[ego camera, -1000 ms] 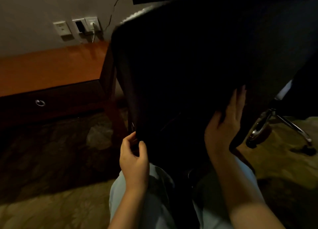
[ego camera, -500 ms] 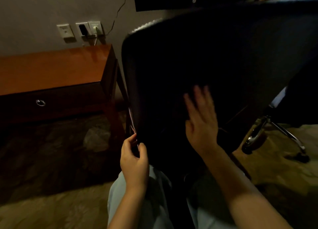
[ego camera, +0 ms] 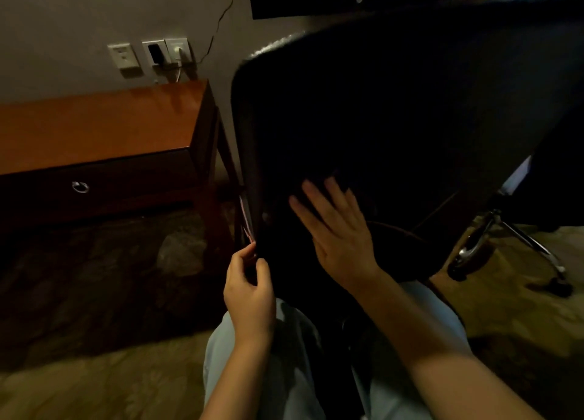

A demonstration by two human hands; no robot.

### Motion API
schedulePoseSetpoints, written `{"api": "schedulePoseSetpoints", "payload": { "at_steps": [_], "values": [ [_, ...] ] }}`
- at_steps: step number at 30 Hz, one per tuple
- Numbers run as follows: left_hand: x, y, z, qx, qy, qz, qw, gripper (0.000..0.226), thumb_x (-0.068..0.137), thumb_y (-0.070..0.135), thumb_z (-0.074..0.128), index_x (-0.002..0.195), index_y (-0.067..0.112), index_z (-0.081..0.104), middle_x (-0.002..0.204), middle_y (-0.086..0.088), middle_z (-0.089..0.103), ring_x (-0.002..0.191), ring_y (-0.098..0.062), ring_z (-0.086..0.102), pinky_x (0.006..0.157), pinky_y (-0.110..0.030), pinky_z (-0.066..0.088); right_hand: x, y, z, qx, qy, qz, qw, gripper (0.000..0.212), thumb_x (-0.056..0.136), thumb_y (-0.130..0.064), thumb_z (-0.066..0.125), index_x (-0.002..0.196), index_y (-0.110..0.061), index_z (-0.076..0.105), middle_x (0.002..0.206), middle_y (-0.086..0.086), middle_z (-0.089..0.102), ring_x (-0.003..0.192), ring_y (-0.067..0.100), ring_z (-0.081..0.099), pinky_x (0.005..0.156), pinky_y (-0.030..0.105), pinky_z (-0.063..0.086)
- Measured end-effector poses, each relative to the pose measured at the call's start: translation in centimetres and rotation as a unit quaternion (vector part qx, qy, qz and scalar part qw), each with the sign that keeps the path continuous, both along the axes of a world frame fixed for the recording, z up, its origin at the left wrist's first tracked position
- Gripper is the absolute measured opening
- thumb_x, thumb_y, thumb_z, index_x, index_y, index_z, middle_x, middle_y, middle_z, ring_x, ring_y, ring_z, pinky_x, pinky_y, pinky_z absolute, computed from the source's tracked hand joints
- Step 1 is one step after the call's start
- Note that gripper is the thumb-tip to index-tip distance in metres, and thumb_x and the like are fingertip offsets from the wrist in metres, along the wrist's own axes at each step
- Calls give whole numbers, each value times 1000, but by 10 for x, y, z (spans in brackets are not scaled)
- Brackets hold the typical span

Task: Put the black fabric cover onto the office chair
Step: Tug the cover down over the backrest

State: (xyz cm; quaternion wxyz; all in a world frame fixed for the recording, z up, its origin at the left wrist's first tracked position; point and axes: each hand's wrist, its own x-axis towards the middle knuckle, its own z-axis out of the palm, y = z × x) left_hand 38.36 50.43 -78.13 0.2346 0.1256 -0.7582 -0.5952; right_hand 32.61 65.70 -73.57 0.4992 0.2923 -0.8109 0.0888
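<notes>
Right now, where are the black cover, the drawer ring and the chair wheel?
black cover [ego camera: 395, 104]: head view, middle of the fabric on the backrest.
drawer ring [ego camera: 79, 192]: head view, lower rim of the metal loop.
chair wheel [ego camera: 456, 269]: head view, dark caster under the chrome leg.

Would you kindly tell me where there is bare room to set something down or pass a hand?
The desk top is bare between the wall sockets and the chair. The carpet before the desk, left of the left hand, is open. Crowded: the cover's lower corner, pinched by that hand, with the right hand flat beside it.
</notes>
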Motion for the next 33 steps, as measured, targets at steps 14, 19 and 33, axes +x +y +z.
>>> {"api": "schedulePoseSetpoints", "payload": {
  "at_steps": [14,19,33],
  "values": [
    [1,-1,3,13,4,3,1000,24,98,14,49,115,25,61,107,7,65,93,1,61,78,-19,51,17,-35,83,-103,38,75,991,42,98,-7,43,139,-15,38,147,8,30,144,20,9,119,43,8],
    [1,-2,1,5,7,-6,1000,25,95,23,44,112,20,63,106,5,65,99,-5,60,85,-28,49,9,-34,12,152,-8,30,988,49,94,-16,54,142,-16,45,152,3,37,144,22,19,120,38,4],
    [0,-3,-1,20,6,1,1000,28,99,11,46,115,25,64,109,7,67,105,-8,62,91,-34,52,22,-24,67,-150,7,56,987,39,102,-11,32,140,-13,40,146,10,32,145,19,6,119,42,12]
  ]
}}
